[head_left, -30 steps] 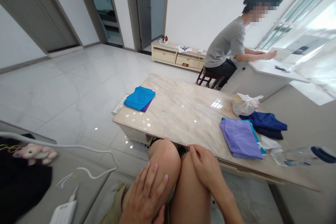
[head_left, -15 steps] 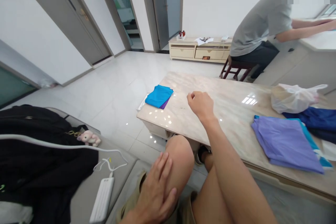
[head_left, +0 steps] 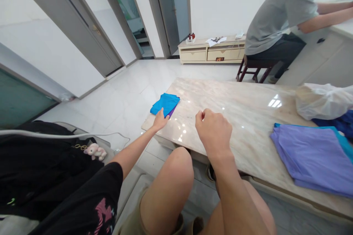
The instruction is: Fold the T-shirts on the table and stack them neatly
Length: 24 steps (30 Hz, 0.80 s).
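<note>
My left hand (head_left: 160, 119) reaches out to the table's left end and pinches the near edge of a folded bright blue cloth (head_left: 167, 102). A strip of purple cloth (head_left: 173, 111) shows beneath the blue one; whether my fingers also hold it cannot be seen. Over the middle of the marble-topped table (head_left: 237, 99), my right hand (head_left: 213, 130) is curled into a loose fist, with nothing visible in it. To its right lies a folded lavender cloth (head_left: 317, 158), on top of a turquoise one (head_left: 342, 139).
At the table's right end are a white plastic bag (head_left: 324, 99) and dark blue fabric (head_left: 335, 127). A person in grey (head_left: 273, 18) sits on a stool (head_left: 257, 66) beyond. Left of my knees, a black bag (head_left: 52, 161) with a plush charm (head_left: 95, 151) rests on the sofa.
My left hand has left my knee and stretched forward to the blue cloth, taking its near edge. My right fist stays over the table. The view has shifted slightly.
</note>
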Each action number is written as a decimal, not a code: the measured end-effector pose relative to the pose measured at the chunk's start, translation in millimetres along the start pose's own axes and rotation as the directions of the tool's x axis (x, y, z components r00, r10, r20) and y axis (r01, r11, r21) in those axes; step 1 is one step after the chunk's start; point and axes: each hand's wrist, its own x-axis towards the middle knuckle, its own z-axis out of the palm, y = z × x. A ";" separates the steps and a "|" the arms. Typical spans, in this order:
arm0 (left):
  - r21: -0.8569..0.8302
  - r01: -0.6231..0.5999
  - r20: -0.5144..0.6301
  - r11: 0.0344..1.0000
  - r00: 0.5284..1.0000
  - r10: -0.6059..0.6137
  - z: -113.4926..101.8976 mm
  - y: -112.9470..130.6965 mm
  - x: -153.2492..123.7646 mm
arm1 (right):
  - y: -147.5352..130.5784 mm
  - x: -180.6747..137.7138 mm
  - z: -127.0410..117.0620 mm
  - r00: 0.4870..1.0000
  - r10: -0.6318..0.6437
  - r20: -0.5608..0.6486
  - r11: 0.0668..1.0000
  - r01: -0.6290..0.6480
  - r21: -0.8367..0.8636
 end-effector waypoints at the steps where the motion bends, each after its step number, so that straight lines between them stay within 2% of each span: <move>1: 0.028 0.039 -0.014 0.999 0.999 -0.039 -4.0 0.1 20.7 | 0.4 -0.4 -1.1 1.000 0.005 0.014 1.000 -0.005 0.019; 4: 0.103 0.162 -0.033 0.981 0.987 -0.159 -13.7 2.2 65.9 | 0.4 -1.0 -0.5 0.999 -0.015 0.032 0.991 0.011 0.131; 7: 0.169 0.260 -0.033 0.951 0.966 -0.258 -10.6 7.8 88.5 | -0.5 0.7 7.5 0.999 -0.042 0.016 0.971 0.037 0.237; 12: 0.230 0.317 -0.047 0.920 0.948 -0.315 2.9 15.1 98.6 | -0.8 4.4 24.1 0.998 -0.065 -0.022 0.956 0.069 0.284; 16: 0.197 0.341 -0.087 0.919 0.940 -0.330 -8.3 17.6 97.7 | -1.8 5.3 21.6 0.998 -0.065 0.020 0.955 0.056 0.291; 18: 0.138 0.336 -0.127 0.932 0.939 -0.319 -18.7 26.2 95.0 | -2.8 6.6 15.6 0.998 -0.044 0.047 0.966 0.031 0.257; 21: -0.002 0.271 -0.228 0.962 0.937 -0.265 -35.2 51.9 94.4 | -3.0 11.2 6.7 0.997 -0.012 0.076 0.986 -0.001 0.167; 24: -0.152 0.072 -0.333 0.986 0.935 -0.119 -55.2 84.8 104.6 | 1.7 18.3 2.1 0.996 0.012 0.084 0.995 -0.020 0.096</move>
